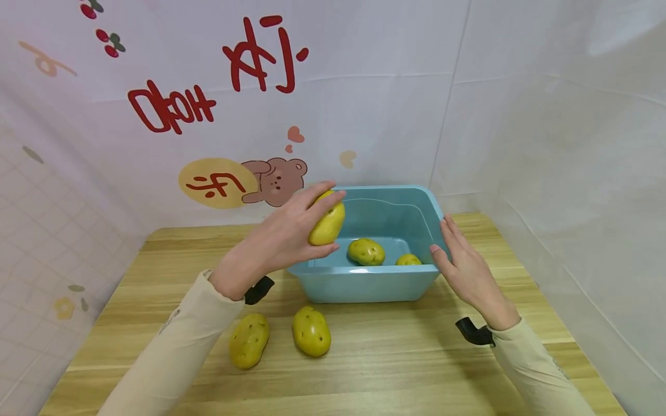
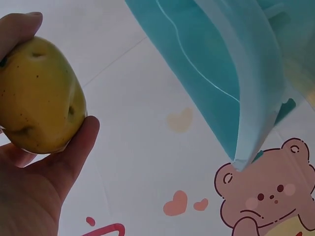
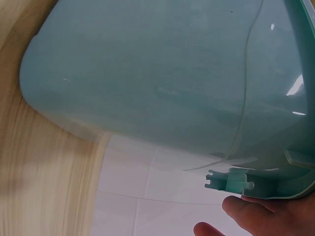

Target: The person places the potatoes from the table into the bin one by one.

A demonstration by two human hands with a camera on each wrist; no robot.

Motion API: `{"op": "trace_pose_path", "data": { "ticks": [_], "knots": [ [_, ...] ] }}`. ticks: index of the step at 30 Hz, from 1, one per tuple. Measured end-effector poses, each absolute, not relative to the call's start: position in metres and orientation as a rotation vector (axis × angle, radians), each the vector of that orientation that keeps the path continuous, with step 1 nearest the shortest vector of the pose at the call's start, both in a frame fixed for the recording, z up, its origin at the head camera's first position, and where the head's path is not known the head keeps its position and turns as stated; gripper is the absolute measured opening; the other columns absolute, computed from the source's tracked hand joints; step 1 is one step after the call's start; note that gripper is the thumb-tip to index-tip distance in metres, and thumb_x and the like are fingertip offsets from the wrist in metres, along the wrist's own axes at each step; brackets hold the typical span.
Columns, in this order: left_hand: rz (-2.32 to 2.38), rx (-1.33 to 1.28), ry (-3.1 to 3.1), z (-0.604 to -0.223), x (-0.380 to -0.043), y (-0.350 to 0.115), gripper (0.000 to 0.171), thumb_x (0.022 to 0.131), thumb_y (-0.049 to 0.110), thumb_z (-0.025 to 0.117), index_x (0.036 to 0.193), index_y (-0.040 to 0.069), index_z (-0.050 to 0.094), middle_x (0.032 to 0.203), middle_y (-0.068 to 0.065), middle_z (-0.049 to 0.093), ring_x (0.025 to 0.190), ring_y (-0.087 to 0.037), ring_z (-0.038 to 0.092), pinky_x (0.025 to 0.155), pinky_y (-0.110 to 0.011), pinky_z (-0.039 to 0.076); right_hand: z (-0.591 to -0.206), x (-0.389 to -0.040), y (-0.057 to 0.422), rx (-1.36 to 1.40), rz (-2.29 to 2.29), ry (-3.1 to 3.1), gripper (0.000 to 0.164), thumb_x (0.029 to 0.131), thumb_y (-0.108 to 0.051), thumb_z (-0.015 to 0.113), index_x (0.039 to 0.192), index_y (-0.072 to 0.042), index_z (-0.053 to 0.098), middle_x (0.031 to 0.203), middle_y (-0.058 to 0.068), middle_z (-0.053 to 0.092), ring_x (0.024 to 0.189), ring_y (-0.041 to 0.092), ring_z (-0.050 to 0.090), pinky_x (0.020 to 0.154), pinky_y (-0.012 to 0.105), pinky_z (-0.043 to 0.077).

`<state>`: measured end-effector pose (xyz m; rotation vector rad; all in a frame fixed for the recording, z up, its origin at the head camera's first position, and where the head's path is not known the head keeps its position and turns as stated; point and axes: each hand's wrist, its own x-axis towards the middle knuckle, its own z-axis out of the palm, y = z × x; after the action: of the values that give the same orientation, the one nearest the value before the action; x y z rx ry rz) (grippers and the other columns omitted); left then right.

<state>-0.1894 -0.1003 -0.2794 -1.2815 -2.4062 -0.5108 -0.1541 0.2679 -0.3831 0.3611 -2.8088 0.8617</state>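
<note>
My left hand point(image 1: 291, 225) grips a yellow potato point(image 1: 328, 224) above the left side of a light blue plastic bin point(image 1: 364, 286). The left wrist view shows this potato point(image 2: 42, 98) close up, thumb and fingers around it. Inside the bin lie a second potato point(image 1: 366, 252) and another potato point(image 1: 409, 260), the latter partly hidden by the front rim. My right hand point(image 1: 468, 271) rests against the bin's right rim, its fingers fairly straight. From the right wrist view, fingertips point(image 3: 241, 206) appear beside the rim near a clip-like tab point(image 3: 231, 182).
Two more potatoes lie in front of the bin, a left potato point(image 1: 250, 341) and a right potato point(image 1: 311, 331). Everything stands on a wood-grain table point(image 1: 395, 358). A white printed sheet point(image 1: 364, 104) rises behind and at both sides.
</note>
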Motion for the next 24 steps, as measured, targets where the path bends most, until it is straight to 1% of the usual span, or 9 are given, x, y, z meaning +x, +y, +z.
{"op": "trace_pose_path", "data": {
  "ticks": [5,12,19,24],
  "knots": [
    [-0.432,-1.295,-2.484,-0.276,-0.194,-0.092,0.080,0.087,0.032,0.084,0.153,0.008,0.045,0.156,-0.018,0.042,0.135,-0.034,0.050,0.099,-0.044,0.054,-0.383,-0.154,0.268,0.364,0.855,-2.812,0.070,0.111,-0.039,0.038,0.163,0.003,0.017,0.173,0.014,0.009,0.154,0.046,0.019,0.115,0.070,0.025],
    [-0.370,-1.333,-2.573,-0.271,-0.197,-0.080,0.081,0.090,0.035,0.081,0.157,0.011,0.041,0.160,-0.017,0.037,0.139,-0.034,0.046,0.105,-0.044,0.050,-0.383,-0.154,0.268,0.369,0.854,-2.814,0.070,0.112,-0.039,0.038,0.163,0.003,0.017,0.173,0.014,0.009,0.154,0.046,0.018,0.115,0.070,0.025],
    [-0.310,-1.361,-2.631,-0.273,-0.206,-0.068,0.079,0.092,0.034,0.080,0.157,0.011,0.042,0.160,-0.017,0.037,0.141,-0.033,0.044,0.107,-0.042,0.049,-0.382,-0.153,0.268,0.369,0.854,-2.813,0.070,0.111,-0.039,0.038,0.163,0.003,0.017,0.173,0.015,0.009,0.154,0.045,0.018,0.116,0.069,0.024],
    [-0.262,-1.383,-2.700,-0.275,-0.215,-0.060,0.078,0.093,0.034,0.078,0.157,0.011,0.041,0.160,-0.017,0.036,0.141,-0.033,0.043,0.108,-0.043,0.048,-0.383,-0.154,0.268,0.372,0.855,-2.813,0.070,0.111,-0.039,0.038,0.163,0.004,0.018,0.172,0.015,0.009,0.154,0.045,0.018,0.116,0.069,0.024]
  ]
}}
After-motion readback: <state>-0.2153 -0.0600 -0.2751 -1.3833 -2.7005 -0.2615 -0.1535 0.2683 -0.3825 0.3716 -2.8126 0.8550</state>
